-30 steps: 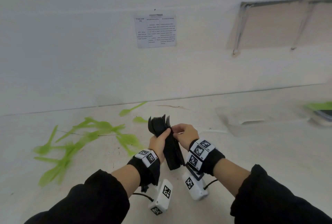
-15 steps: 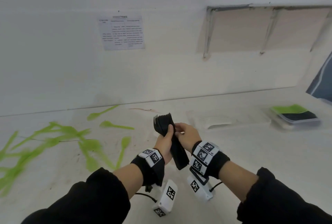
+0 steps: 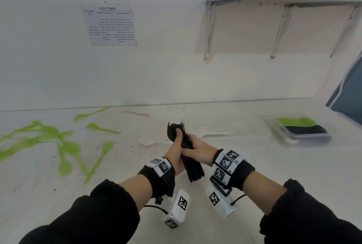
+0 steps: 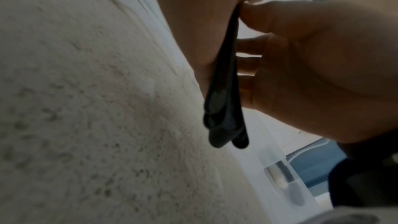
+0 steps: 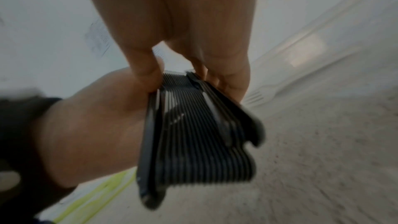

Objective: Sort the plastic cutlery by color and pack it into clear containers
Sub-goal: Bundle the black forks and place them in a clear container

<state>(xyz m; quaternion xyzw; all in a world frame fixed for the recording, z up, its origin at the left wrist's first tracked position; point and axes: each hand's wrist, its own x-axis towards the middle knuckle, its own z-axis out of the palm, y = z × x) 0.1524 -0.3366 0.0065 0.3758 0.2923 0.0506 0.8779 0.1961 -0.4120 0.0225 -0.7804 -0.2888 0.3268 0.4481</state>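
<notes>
1. Both hands hold one thick stack of black forks point(image 3: 184, 145) above the white bench point(image 3: 254, 175), tines pointing up and away, handles hanging toward the person.
2. The left hand point(image 3: 176, 153) wraps the stack from the left, its thumb pressed against the fork heads. The right hand point(image 3: 197, 149) closes on it from the right; the right wrist view shows its fingers point(image 5: 228, 67) curled round the far side of the bundle, so neither hand is slack or spread.
3. The step in hand looks like squaring up the stack before packing. To do it well, I would keep the thumb firm on the heads while the other hand nudges the handle ends level; in the left wrist view the handle tips point(image 4: 226, 134) sit slightly staggered.
4. Squeeze only enough to stop sliding. Smooth, nested plastic likely fans out if the grip loosens, or skews if it is pinched at one end.
5. The clear container point(image 3: 305, 132) stands well apart to the right on the bench, already holding a green layer and black pieces. Carrying the stack level with both hands should keep it together.
6. Loose green cutlery point(image 3: 64, 145) lies scattered on the bench to the left, still unpacked, so the sorting seems partway done.
</notes>
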